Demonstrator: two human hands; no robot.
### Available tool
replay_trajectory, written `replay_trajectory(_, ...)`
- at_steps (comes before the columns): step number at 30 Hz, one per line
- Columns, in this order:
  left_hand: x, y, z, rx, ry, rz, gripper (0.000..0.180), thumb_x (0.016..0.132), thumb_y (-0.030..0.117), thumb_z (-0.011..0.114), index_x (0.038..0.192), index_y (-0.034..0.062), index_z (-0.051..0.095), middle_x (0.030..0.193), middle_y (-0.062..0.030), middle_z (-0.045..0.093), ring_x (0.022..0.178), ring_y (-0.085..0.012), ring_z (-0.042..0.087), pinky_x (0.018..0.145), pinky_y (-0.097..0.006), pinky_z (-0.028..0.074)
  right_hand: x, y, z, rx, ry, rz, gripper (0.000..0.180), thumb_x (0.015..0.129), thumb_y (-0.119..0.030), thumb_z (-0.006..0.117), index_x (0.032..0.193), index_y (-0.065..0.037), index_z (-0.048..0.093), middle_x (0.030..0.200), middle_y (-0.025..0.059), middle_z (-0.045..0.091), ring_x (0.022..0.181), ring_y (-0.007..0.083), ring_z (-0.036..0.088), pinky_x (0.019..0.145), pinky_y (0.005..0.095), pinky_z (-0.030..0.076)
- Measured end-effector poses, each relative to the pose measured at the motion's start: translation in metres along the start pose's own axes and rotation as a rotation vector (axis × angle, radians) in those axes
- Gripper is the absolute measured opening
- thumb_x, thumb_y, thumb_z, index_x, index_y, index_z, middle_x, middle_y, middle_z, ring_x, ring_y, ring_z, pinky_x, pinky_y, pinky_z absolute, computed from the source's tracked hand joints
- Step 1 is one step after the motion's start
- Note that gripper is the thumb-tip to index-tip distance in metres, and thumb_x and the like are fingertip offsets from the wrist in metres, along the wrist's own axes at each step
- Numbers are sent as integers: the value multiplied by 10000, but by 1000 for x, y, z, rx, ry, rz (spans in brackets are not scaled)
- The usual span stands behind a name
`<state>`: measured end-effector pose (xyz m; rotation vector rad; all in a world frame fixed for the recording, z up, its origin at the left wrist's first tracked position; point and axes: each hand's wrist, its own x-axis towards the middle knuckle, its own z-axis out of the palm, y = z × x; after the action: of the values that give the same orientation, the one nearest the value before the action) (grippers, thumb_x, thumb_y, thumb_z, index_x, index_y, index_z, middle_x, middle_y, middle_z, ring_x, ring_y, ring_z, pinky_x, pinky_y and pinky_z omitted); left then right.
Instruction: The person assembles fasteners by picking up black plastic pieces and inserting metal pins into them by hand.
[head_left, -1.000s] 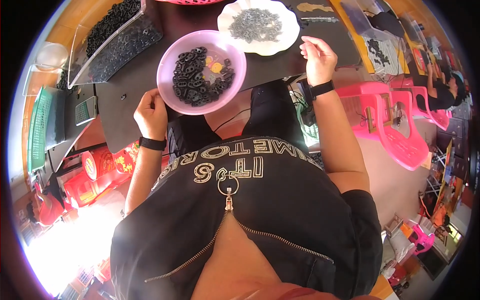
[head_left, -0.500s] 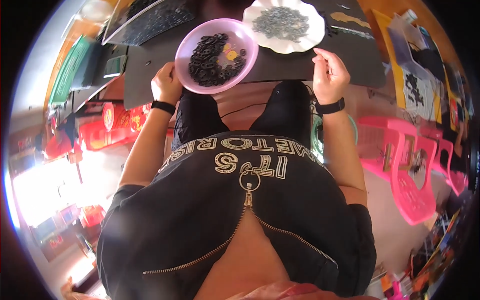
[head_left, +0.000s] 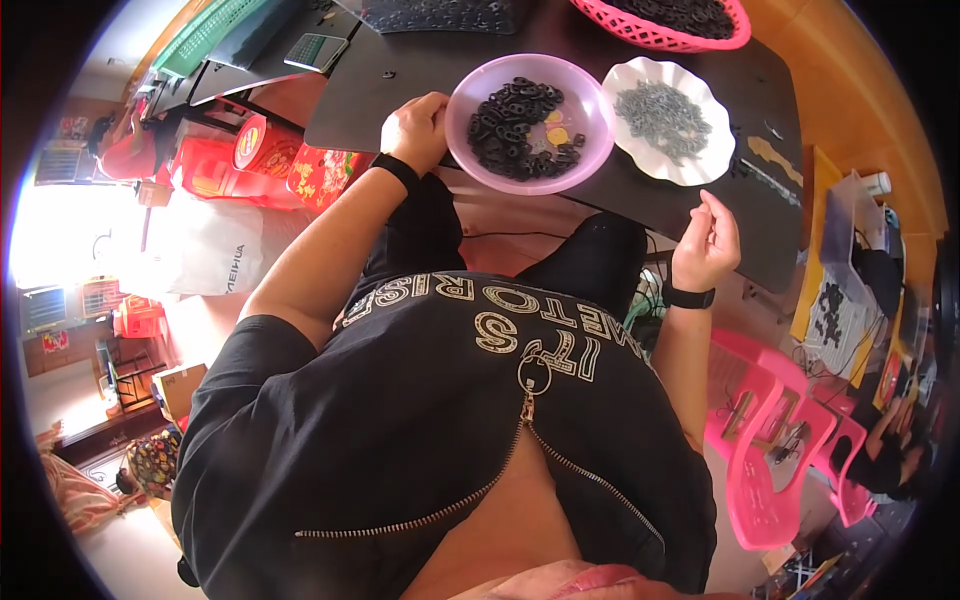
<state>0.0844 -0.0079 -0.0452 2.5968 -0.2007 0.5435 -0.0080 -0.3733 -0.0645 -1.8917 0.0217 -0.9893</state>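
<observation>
A pink-purple bowl (head_left: pixel 462 165) stands at the table's front edge, holding a heap of small black ring-like parts (head_left: pixel 515 130). Against the left side of its rim is my left hand (head_left: pixel 413 133), fingers curled at the bowl; the fingertips are hidden. To the right lies a white scallop-edged plate (head_left: pixel 625 150) with many small grey, metal-looking pieces (head_left: pixel 668 118). My right hand (head_left: pixel 707 245) hovers in front of the plate, just off the table edge, with the fingers drawn together. Anything between them is too small to make out.
A pink latticed basket (head_left: pixel 655 38) of black parts stands at the back. A clear bin (head_left: pixel 440 15) of dark pieces is at the far left. A calculator (head_left: pixel 316 52) lies on a side table. Pink chairs (head_left: pixel 765 470) stand to my right, red containers (head_left: pixel 215 172) to my left.
The view has turned, so the bowl, plate and both hands appear farther right and the basket has come into sight. My left hand stays by the bowl; my right hand remains closed near the plate.
</observation>
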Motion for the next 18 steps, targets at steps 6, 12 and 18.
replay_trajectory(6,-1,4,-4,-44,6,41,155,861,222,567,872,100,662,835,-125,665,785,-335,641,688,-405,520,0,1,-1,-49,-27,82,180,848,27,573,982,16,693,800,53,644,650,90,563,580,214,449)
replay_trajectory(12,-2,-1,-6,-150,15,89,124,835,164,552,852,95,654,818,-118,662,775,-329,636,678,-406,518,2,1,-2,-49,-57,147,187,855,25,565,998,19,686,861,48,660,716,89,584,643,213,469)
replay_trajectory(18,-5,-7,-5,-205,22,158,118,823,133,552,857,87,655,802,-105,663,770,-316,639,676,-408,518,1,5,2,-82,-37,191,174,863,2,576,996,13,687,816,28,654,693,71,570,636,207,457)
